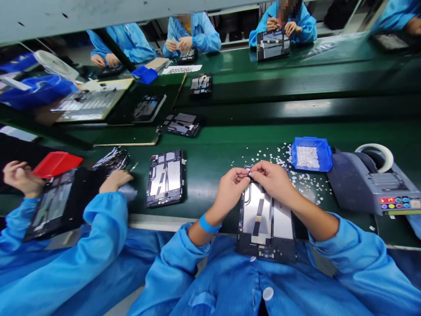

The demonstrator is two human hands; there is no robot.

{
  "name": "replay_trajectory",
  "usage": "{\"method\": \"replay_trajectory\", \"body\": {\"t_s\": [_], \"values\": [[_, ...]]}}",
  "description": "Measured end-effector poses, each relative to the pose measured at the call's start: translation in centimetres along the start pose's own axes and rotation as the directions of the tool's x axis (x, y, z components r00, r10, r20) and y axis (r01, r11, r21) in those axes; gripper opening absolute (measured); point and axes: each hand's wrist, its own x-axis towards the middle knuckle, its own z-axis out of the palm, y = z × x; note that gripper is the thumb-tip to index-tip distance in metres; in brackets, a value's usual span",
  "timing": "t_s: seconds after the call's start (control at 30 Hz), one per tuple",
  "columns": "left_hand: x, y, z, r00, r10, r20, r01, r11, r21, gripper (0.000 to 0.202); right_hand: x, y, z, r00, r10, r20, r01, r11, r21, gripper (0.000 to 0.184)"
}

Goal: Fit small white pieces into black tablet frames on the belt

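Observation:
A tablet frame with silver panels lies in front of me, its near end over my lap and its far end on the green belt. My left hand and my right hand meet over the frame's far edge. Both pinch a tiny dark part between fingertips. A blue band sits on my left wrist.
A blue tray of small white pieces and scattered white bits lie right of my hands. A grey tape dispenser stands at the far right. Another frame lies left. A co-worker's hand and red tray are at left; other people sit across.

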Motion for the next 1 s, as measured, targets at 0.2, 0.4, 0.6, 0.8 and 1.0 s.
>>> {"method": "replay_trajectory", "body": {"t_s": [0.2,0.4,0.6,0.8,1.0], "values": [[0.3,0.0,-0.4,1.000,-0.001,0.005,0.001,0.999,0.034,0.013,-1.0,0.6,0.1,0.954,-0.299,-0.022,0.269,0.884,-0.382,0.013],[0.0,0.1,-0.6,0.987,0.153,-0.044,-0.139,0.964,0.226,0.007,-1.9,0.9,0.5,0.875,-0.481,0.059,0.398,0.645,-0.652,0.029],[-0.8,0.3,-0.6,0.904,0.428,-0.007,-0.384,0.817,0.431,0.011,-1.7,1.4,0.5,0.873,-0.485,0.041,0.386,0.639,-0.665,0.020],[-0.8,0.1,-0.4,0.929,0.370,-0.005,-0.343,0.867,0.362,0.011,-1.3,1.1,1.2,0.886,-0.464,-0.003,0.325,0.624,-0.711,0.018],[0.1,0.0,-0.7,0.998,0.056,-0.002,-0.056,0.993,0.103,0.006,-2.9,0.0,-5.5,0.926,-0.292,-0.239,0.002,0.638,-0.770,0.014]]}}
